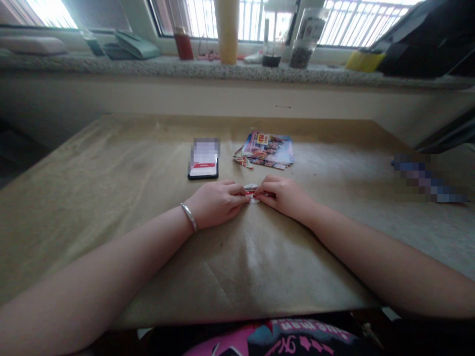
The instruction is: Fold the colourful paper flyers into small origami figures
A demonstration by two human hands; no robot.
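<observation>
Between my fingertips lies a small piece of folded paper, white with a strip of red, low on the tabletop. My left hand, with a silver bangle at the wrist, pinches its left side. From the right, my right hand pinches the opposite side. The fingers cover much of the paper, so its full shape is hidden. Just beyond my hands sits a stack of colourful printed leaflets. A torn or folded printed scrap lies against the stack's left edge.
A phone with a lit screen lies beyond my left hand. At the far right is a blurred bluish item. A stone windowsill behind the table holds a red container, a yellow cylinder and clear containers.
</observation>
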